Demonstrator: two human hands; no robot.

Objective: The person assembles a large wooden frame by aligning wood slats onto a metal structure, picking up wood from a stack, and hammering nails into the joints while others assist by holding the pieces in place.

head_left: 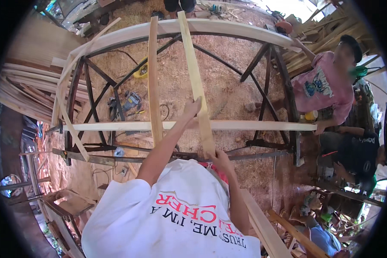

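A long pale wooden plank (pixel 192 64) stretches away from me across a dark frame. Its far end rests over a thick curved light beam (pixel 236 29). My left hand (pixel 192 108) is wrapped round the plank's left edge, about two thirds of the way toward me. At the near end, my right hand (pixel 220 161) grips the plank close to my waist; its fingers are partly hidden. Just left of it, a second, browner plank (pixel 153 77) lies roughly parallel. A straight pale board (pixel 253 125) crosses beneath, from side to side.
The dark braced frame (pixel 288 90) spans the middle. At the right, a person in a pink shirt (pixel 322 88) holds the ends of the beam and cross board. A power tool (pixel 131 99) sits on the shavings-covered floor. Timber stacks (pixel 34 92) lie left; another board (pixel 262 223) stands beside me.
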